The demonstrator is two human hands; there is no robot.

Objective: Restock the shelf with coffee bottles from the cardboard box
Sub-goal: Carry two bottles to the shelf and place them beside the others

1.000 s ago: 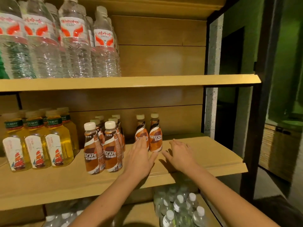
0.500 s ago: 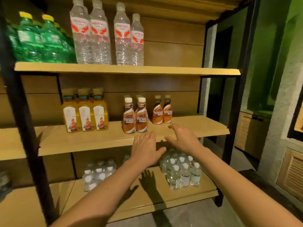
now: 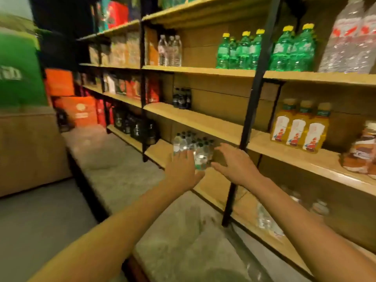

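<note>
The brown coffee bottles [image 3: 364,151] stand blurred at the far right edge on the middle wooden shelf [image 3: 284,153]. My left hand [image 3: 183,171] and my right hand [image 3: 237,165] hang in the air in front of the shelving, fingers spread, holding nothing. Both are well left of the coffee bottles and away from the shelf board. A large cardboard box [image 3: 28,151] stands at the left on the floor side of the aisle.
Yellow tea bottles [image 3: 299,127] stand left of the coffee bottles. Green bottles [image 3: 264,49] and clear water bottles [image 3: 354,37] fill the shelf above. Small water bottles [image 3: 193,145] sit on a low shelf behind my hands. A black upright post [image 3: 246,123] divides the bays. Orange boxes [image 3: 77,110] lie down the aisle.
The view has swung left, away from the coffee bottles, which slid to the right edge. Both hands have left the shelf edge and hang empty in the air.
</note>
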